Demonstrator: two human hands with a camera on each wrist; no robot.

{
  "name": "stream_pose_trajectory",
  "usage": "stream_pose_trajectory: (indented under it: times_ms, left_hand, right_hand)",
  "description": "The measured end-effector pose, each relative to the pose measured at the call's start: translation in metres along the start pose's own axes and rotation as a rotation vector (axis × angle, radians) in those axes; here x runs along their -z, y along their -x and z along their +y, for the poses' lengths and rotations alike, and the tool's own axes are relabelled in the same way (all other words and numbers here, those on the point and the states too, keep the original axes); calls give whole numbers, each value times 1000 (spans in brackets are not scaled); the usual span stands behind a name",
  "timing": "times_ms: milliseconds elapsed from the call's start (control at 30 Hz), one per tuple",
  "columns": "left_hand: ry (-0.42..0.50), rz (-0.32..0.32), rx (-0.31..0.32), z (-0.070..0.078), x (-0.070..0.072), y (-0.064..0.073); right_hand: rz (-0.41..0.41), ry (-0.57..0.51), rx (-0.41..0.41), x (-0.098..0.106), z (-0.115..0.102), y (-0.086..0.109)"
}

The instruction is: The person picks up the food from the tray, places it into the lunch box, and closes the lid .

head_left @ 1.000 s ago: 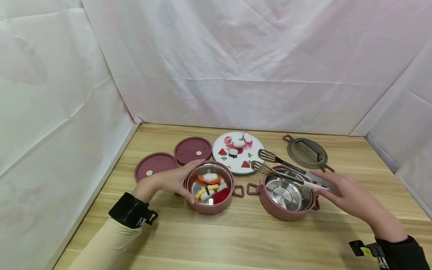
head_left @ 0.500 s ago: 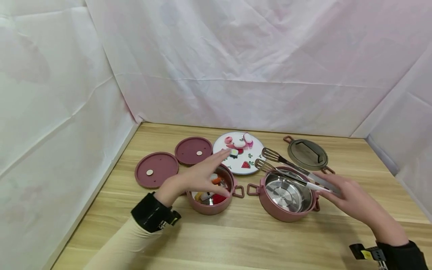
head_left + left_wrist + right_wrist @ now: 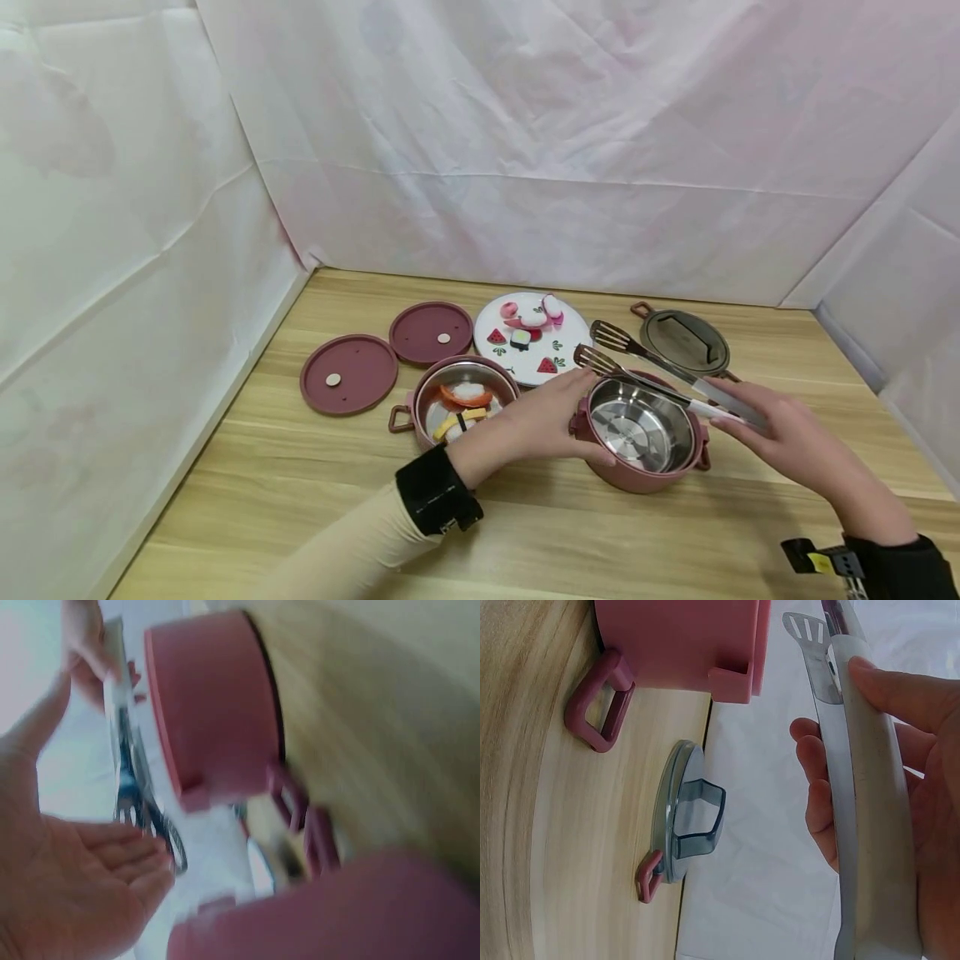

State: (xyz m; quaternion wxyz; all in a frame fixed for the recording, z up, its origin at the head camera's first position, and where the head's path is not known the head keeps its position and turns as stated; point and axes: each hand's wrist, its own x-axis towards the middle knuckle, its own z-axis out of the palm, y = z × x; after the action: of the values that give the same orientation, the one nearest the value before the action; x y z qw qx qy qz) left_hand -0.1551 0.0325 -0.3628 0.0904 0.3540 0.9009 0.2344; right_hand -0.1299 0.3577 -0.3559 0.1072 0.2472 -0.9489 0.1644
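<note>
Pink round pot with a shiny steel liner (image 3: pixel 641 433) sits on the wooden tabletop (image 3: pixel 300 492), at about 3 o'clock of a second pink pot holding toy food pieces (image 3: pixel 465 404). Left hand (image 3: pixel 551 421) rests against the empty pot's 9 o'clock wall and rim, thumb up at the rim, fingers lightly curved round the side; the left wrist view is blurred and shows an open palm beside the pot, so a firm grip cannot be confirmed. Right hand (image 3: pixel 787 437) pinches the white handles of metal slotted tongs (image 3: pixel 637 367), whose tips hang over the pot's far rim toward 11 o'clock.

Handling judgement: the pot looks light, rigid, plastic-shelled with a thin steel insert, likely to slide on the smooth wood if nudged. Best hold would be the small loop side handles at 3 and 9 o'clock or a wrap round the wall; the liner may lift loose. Tongs look stiff, springy and slick at the metal end, so the white grips are the place to hold.

White round plate with toy food (image 3: pixel 532 337) lies at 11 o'clock of the pot, a grey glass lid (image 3: pixel 682 342) at 1 o'clock, two flat maroon lids (image 3: pixel 348 375) far toward 9 o'clock.
</note>
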Motion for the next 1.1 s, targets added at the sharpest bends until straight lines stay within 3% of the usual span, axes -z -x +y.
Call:
stream_pose_trajectory:
  times_ms: [267,600,900,1100]
  left_hand:
    - [15,128,70,3,-25,-6]
    - [92,185,177,2,-47,-10]
    - [94,181,148,7,-49,-8]
    - [95,181,134,8,-49,-7]
  right_hand:
    - [17,11,-6,2,5,-2]
    - [8,33,30,1,4,-21]
    - [-78,114,38,12,0,-61]
    - [-99,217,132,17,-3,-90]
